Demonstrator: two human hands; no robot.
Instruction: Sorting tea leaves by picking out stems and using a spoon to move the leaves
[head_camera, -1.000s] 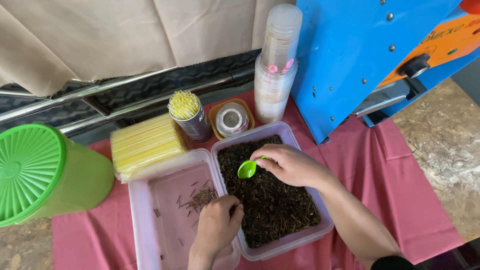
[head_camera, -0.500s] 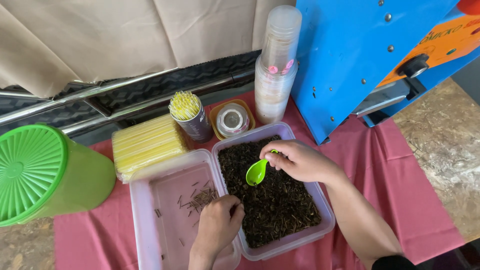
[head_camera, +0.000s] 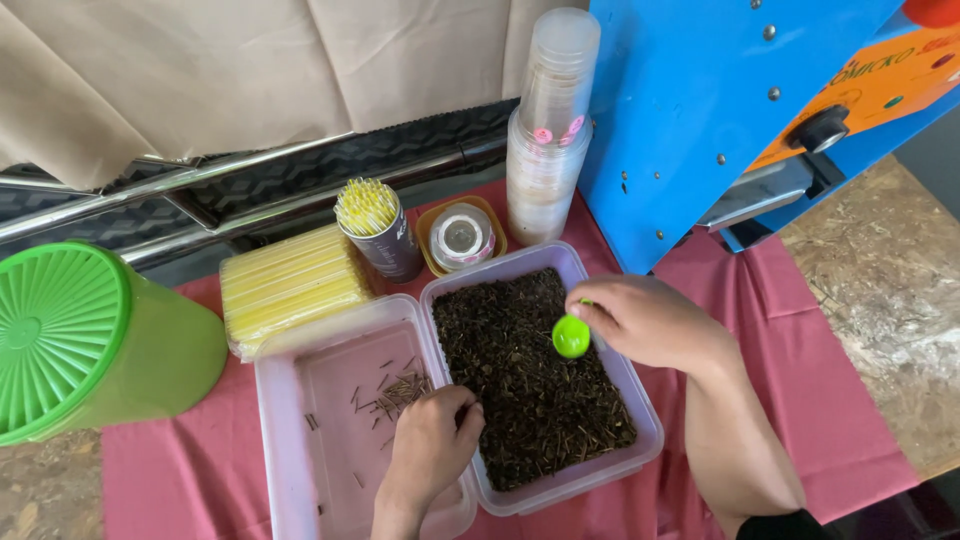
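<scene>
Green scoop (head_camera: 571, 337): small plastic spoon, bowl facing the camera, pinched by its handle in the right hand (head_camera: 645, 322); it hung over the right edge of the dark leaf bed, at 3 o'clock from the tub's middle.
Right hand: fingers curled narrow around the scoop handle, thumb and forefinger closed on it; the handle itself was mostly hidden, only a green tip showed above the knuckles.
Left hand (head_camera: 430, 447): fingers bunched together, tips down at the shared wall between the two tubs; could not tell whether anything was pinched between them.
Leaf tub (head_camera: 585, 276): clear plastic box, filled with dark dried leaf and thin pale stalks, on the red cloth (head_camera: 790, 350).
Stalk tub (head_camera: 285, 420): clear box touching the leaf tub at its 9 o'clock side; held a small scatter of brown stalks (head_camera: 400, 389) near the top right, just at 12 o'clock from the left hand.
Straw pack (head_camera: 288, 284): flat bundle of yellow straws, at 11 o'clock from the stalk tub.
Straw can (head_camera: 384, 232): dark can of yellow straws standing upright, just beside the pack.
Small jar (head_camera: 461, 236): round, on an orange lid, at 12 o'clock from the leaf tub.
Cup stack (head_camera: 548, 130): clear plastic cups, upright, beside the blue machine (head_camera: 690, 110).
Green container (head_camera: 100, 340): lidded, far at 9 o'clock, well apart from both hands.
</scene>
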